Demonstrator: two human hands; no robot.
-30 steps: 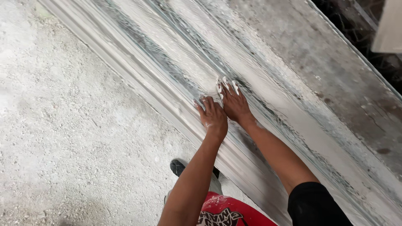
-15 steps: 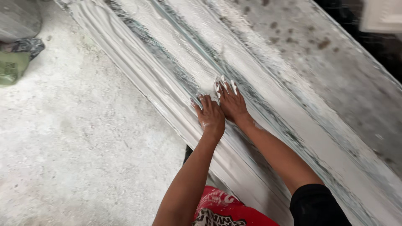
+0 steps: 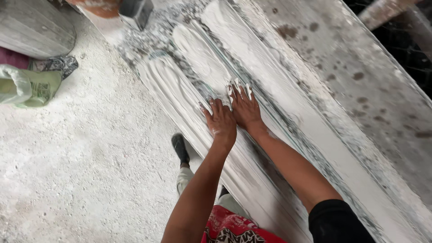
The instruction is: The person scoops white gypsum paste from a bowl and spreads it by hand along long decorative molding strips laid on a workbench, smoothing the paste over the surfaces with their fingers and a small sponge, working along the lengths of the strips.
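- Long white ribbed plaster moulding (image 3: 279, 148): runs from 11 to 5 o'clock.
- Left hand (image 3: 221, 121): flat, fingers spread, pressing wet plaster.
- Right hand (image 3: 245, 107): flat, fingers spread, touching the left hand.

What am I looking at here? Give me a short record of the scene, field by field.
left hand: left hand flat on the wet white plaster moulding, fingers spread
right hand: right hand flat beside it, fingertips coated white
work surface: long ridged moulding lying diagonally on a grey spattered bench
floor: rough pale concrete floor
nearby: green sack and grey drum at upper left
person: dark shoe below the moulding's edge
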